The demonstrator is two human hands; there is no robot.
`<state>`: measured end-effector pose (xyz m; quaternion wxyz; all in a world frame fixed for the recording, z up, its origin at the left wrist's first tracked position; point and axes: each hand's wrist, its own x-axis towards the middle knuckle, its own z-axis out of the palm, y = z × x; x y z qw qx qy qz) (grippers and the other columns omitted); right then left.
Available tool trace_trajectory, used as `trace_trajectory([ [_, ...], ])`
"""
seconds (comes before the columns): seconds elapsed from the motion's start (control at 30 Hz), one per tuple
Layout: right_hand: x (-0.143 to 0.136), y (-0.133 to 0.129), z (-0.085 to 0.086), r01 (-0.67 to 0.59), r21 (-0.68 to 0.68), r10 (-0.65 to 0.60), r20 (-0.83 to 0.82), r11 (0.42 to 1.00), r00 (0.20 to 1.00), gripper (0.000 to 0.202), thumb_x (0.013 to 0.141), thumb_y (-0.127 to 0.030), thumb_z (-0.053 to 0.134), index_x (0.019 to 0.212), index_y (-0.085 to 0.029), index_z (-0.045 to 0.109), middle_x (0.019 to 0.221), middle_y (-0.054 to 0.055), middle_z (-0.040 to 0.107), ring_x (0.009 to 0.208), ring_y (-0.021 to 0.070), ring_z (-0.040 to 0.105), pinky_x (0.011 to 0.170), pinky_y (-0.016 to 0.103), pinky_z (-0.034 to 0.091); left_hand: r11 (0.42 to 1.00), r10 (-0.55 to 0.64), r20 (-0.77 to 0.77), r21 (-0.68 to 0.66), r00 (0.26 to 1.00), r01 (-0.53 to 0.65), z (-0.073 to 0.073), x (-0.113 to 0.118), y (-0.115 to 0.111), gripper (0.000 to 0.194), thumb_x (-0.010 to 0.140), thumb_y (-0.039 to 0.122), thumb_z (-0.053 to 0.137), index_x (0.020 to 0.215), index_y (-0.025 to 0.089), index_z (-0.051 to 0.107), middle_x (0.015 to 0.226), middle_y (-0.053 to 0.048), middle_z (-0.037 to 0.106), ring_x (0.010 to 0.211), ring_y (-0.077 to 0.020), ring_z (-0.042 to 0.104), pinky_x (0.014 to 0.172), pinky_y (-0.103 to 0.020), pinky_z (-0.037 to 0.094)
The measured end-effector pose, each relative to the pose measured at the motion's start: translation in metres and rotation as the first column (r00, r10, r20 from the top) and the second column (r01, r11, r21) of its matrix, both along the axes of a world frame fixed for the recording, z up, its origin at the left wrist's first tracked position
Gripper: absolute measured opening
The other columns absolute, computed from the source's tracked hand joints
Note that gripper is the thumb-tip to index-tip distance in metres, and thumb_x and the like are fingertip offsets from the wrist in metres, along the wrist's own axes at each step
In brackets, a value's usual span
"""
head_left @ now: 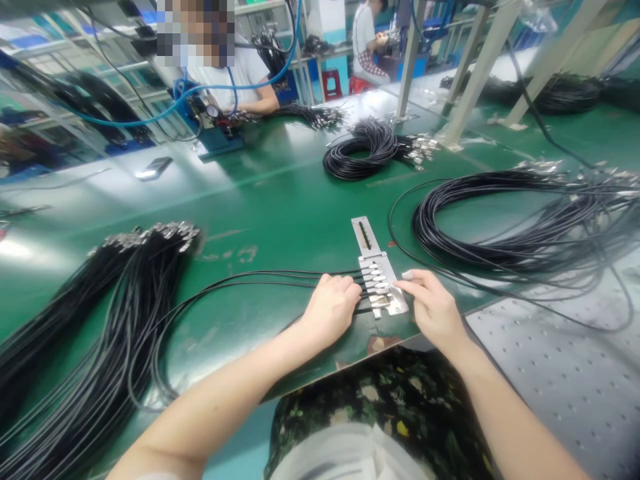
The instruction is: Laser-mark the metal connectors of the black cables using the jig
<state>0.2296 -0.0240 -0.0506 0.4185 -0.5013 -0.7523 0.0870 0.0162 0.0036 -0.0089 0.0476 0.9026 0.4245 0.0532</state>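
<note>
A flat metal fixture (399, 301) with a row of slots lies on the green bench in front of me. Silver cable ends sit side by side in its slots, and thin black cables (270, 273) run from them to the left. My left hand (333, 303) is closed over these cables, just left of the fixture, its fingertips near the slots. My right hand (433, 307) is at the fixture's right edge, with thumb and forefinger drawn close together and the other fingers curled. Whatever is between its fingertips is too small to make out. A slotted plate (367, 237) extends from the fixture's far end.
Bundled black cables (130, 300) lie at left, a coil (450, 193) at right, and another coil (357, 153) farther back. Metal posts (483, 73) rise from the bench (280, 220). Across it, a person (250, 87) sits by a blue machine (217, 137). A perforated surface (550, 360) adjoins at right.
</note>
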Motion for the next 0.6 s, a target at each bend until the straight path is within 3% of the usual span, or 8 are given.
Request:
trace_trajectory([
  [0.27, -0.0019, -0.0015, -0.0018, -0.02, -0.002, 0.02, 0.227, 1.0, 0.974, 0.045, 0.075, 0.0, 0.037, 0.099, -0.024, 0.067, 0.112, 0.008, 0.053, 0.086, 0.0189, 0.054, 0.076, 0.037, 0.048, 0.993, -0.069, -0.055, 0.089, 0.996, 0.074, -0.0069, 0.0077, -0.0022, 0.023, 0.088, 0.011, 0.035, 0.075, 0.015, 0.052, 0.075, -0.005, 0.051, 0.074, -0.0188, 0.044, 0.065, -0.034, 0.029],
  [0.37, -0.0036, -0.0029, -0.0007, -0.007, 0.008, 0.005, 0.287, 1.0, 0.958, 0.044, 0.075, 0.001, 0.038, 0.098, -0.021, 0.068, 0.11, 0.01, 0.055, 0.089, 0.0216, 0.052, 0.076, 0.038, 0.046, 0.991, -0.098, -0.039, 0.084, 0.994, 0.101, -0.0074, 0.0059, -0.0028, 0.024, 0.091, 0.014, 0.032, 0.093, 0.016, 0.055, 0.076, -0.004, 0.05, 0.073, -0.018, 0.043, 0.066, -0.034, 0.029],
  [0.47, -0.0047, -0.003, 0.0005, 0.0, 0.011, -0.003, 0.29, 1.0, 0.957, 0.042, 0.076, 0.001, 0.038, 0.096, -0.02, 0.068, 0.106, 0.011, 0.056, 0.091, 0.0228, 0.051, 0.075, 0.038, 0.045, 0.987, -0.141, -0.013, 0.08, 0.99, 0.141, -0.0092, 0.0009, -0.0021, 0.029, 0.093, 0.02, 0.03, 0.116, 0.023, 0.049, 0.08, -0.003, 0.052, 0.074, -0.0172, 0.042, 0.067, -0.034, 0.029],
  [0.6, -0.0051, -0.0005, 0.0005, -0.006, -0.011, 0.009, 0.259, 1.0, 0.966, 0.041, 0.075, 0.001, 0.038, 0.094, -0.021, 0.067, 0.105, 0.01, 0.056, 0.09, 0.0226, 0.05, 0.075, 0.039, 0.045, 0.986, -0.161, -0.046, 0.039, 0.986, 0.162, -0.0083, -0.0018, 0.0012, 0.029, 0.093, 0.023, 0.032, 0.116, 0.024, 0.05, 0.083, -0.004, 0.054, 0.079, -0.0184, 0.042, 0.066, -0.036, 0.028],
])
